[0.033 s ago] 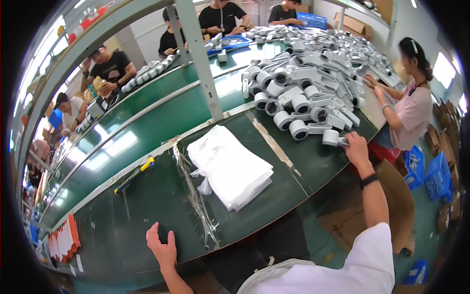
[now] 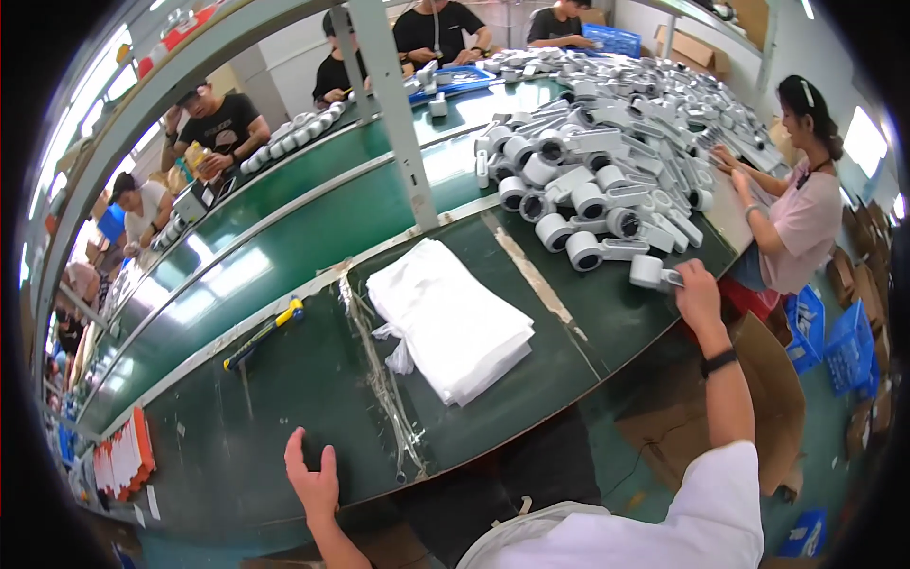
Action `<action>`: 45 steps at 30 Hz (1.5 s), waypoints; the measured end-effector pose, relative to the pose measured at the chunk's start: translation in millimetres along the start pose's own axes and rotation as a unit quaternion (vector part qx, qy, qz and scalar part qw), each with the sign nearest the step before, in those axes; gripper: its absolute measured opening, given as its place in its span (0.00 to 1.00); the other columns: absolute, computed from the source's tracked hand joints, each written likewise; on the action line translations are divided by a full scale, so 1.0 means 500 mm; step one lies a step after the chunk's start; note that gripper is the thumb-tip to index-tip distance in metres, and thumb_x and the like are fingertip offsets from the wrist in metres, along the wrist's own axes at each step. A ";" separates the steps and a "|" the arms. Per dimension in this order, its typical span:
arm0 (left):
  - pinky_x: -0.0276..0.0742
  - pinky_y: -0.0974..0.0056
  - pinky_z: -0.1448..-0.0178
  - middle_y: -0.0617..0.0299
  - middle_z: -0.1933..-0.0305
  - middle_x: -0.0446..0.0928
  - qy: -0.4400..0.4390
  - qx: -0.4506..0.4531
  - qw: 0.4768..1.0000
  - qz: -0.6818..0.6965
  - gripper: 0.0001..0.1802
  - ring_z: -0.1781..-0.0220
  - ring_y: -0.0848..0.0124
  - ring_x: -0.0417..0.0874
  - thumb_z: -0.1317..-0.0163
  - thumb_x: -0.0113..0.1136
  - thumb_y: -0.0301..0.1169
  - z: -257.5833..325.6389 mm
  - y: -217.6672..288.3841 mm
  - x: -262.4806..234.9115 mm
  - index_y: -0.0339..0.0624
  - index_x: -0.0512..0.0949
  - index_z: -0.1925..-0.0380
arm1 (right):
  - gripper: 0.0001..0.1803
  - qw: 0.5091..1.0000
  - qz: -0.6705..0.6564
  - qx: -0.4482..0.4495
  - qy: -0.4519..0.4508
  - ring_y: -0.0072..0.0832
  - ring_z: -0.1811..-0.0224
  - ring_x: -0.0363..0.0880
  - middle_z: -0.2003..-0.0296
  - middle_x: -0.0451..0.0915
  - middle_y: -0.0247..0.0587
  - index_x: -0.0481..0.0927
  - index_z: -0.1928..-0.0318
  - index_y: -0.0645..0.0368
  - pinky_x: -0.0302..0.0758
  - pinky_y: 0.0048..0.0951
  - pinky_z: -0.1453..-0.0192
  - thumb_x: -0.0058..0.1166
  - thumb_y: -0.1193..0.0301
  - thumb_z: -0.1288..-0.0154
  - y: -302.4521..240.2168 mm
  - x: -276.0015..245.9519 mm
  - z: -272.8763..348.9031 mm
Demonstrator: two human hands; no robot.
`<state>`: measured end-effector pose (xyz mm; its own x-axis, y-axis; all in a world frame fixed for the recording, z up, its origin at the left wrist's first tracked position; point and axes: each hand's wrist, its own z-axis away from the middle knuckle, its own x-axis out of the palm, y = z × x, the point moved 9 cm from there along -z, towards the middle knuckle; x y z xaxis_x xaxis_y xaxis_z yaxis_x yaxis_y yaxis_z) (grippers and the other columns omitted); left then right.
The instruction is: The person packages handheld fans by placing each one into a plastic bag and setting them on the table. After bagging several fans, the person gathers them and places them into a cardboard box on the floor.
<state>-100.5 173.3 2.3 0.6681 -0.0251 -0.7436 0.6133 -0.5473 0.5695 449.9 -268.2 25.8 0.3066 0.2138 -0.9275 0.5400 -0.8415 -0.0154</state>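
Observation:
At the right of the table, my right hand (image 2: 700, 292) grips the handle end of a white device with a round cylindrical head (image 2: 646, 271). It lies at the near edge of a big pile of similar white-grey devices (image 2: 607, 171), many with dark round openings. My left hand (image 2: 313, 479) is over the table's near edge at lower left, thumb and fingers apart, holding nothing. Between my hands lies a stack of thin white plastic bags (image 2: 455, 327), gathered at its left side. Left of the stack rests a yellow and dark hammer-like tool (image 2: 265, 332).
Orange-edged white pieces (image 2: 125, 460) stand at the table's far left. A metal post (image 2: 406, 123) rises behind the bags beside the green conveyor (image 2: 313, 228). A person in pink (image 2: 791, 228) works at the right. Blue baskets (image 2: 848, 351) and a cardboard box (image 2: 749, 398) are on the floor.

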 end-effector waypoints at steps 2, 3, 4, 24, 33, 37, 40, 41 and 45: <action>0.65 0.58 0.35 0.55 0.40 0.75 0.025 -0.026 0.994 0.104 0.23 0.37 0.60 0.73 0.46 0.63 0.24 -0.006 0.039 -0.059 0.38 0.75 0.47 | 0.18 0.994 -0.057 -0.001 0.090 0.47 0.56 0.79 0.56 0.79 0.43 0.74 0.54 0.58 0.75 0.42 0.53 0.62 0.77 0.45 -0.023 -0.054 0.053; 0.65 0.58 0.35 0.55 0.40 0.75 0.030 -0.033 0.994 0.095 0.23 0.37 0.60 0.73 0.46 0.63 0.24 -0.009 0.066 -0.089 0.38 0.75 0.47 | 0.16 0.987 -0.108 0.012 0.120 0.44 0.60 0.81 0.59 0.80 0.42 0.73 0.55 0.58 0.76 0.41 0.56 0.61 0.77 0.43 -0.038 -0.080 0.078; 0.67 0.58 0.36 0.55 0.40 0.75 0.015 0.059 0.994 0.093 0.23 0.38 0.60 0.74 0.46 0.63 0.23 -0.015 0.137 -0.108 0.38 0.75 0.48 | 0.16 0.987 -0.115 0.006 0.116 0.44 0.60 0.81 0.59 0.80 0.42 0.73 0.55 0.58 0.76 0.41 0.56 0.61 0.77 0.43 -0.069 -0.098 0.096; 0.76 0.57 0.57 0.60 0.67 0.81 -0.193 0.341 0.917 0.079 0.05 0.62 0.58 0.79 0.44 0.66 0.33 -0.061 0.511 0.274 0.44 0.84 0.71 | 0.14 0.598 -0.779 0.145 -0.120 0.20 0.70 0.77 0.65 0.80 0.36 0.75 0.56 0.61 0.75 0.23 0.66 0.63 0.77 0.43 -0.434 0.021 0.186; 0.76 0.55 0.55 0.53 0.65 0.82 -0.214 0.270 0.931 0.122 0.08 0.60 0.53 0.80 0.38 0.59 0.30 -0.074 0.493 0.279 0.38 0.83 0.65 | 0.20 0.625 -0.765 0.135 -0.074 0.17 0.66 0.76 0.62 0.80 0.36 0.72 0.53 0.60 0.74 0.21 0.64 0.65 0.78 0.45 -0.519 0.005 0.166; 0.76 0.54 0.53 0.49 0.65 0.82 -0.244 0.207 0.935 0.151 0.09 0.59 0.51 0.80 0.37 0.58 0.31 -0.082 0.480 0.291 0.36 0.83 0.64 | 0.33 0.688 -0.704 0.164 -0.074 0.18 0.65 0.76 0.61 0.80 0.35 0.69 0.48 0.63 0.75 0.22 0.61 0.74 0.68 0.52 -0.549 0.019 0.157; 0.76 0.56 0.55 0.46 0.66 0.82 -0.247 0.198 0.934 0.167 0.10 0.61 0.50 0.82 0.37 0.57 0.31 -0.085 0.472 0.289 0.35 0.82 0.62 | 0.34 0.753 -0.631 0.177 -0.063 0.28 0.65 0.80 0.60 0.81 0.43 0.68 0.46 0.64 0.77 0.29 0.60 0.72 0.68 0.52 -0.562 0.007 0.131; 0.76 0.56 0.55 0.46 0.66 0.82 -0.247 0.201 0.933 0.168 0.10 0.61 0.50 0.82 0.37 0.57 0.31 -0.086 0.478 0.287 0.35 0.82 0.62 | 0.32 0.790 -0.586 0.174 -0.038 0.33 0.65 0.82 0.59 0.81 0.46 0.68 0.46 0.63 0.77 0.32 0.59 0.70 0.69 0.50 -0.556 0.007 0.124; 0.75 0.66 0.61 0.52 0.68 0.83 -0.281 0.093 0.929 0.221 0.11 0.69 0.69 0.81 0.34 0.59 0.31 -0.095 0.444 0.300 0.34 0.82 0.60 | 0.30 0.818 -0.551 0.163 0.008 0.40 0.65 0.82 0.59 0.81 0.50 0.68 0.46 0.63 0.77 0.37 0.58 0.65 0.72 0.49 -0.531 0.022 0.125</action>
<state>155.8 87.8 33.7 0.4798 -0.6865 -0.5464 0.2132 -0.5129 0.8316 260.8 -73.4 -3.7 -0.2151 0.9363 -0.2778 0.2581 -0.2198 -0.9408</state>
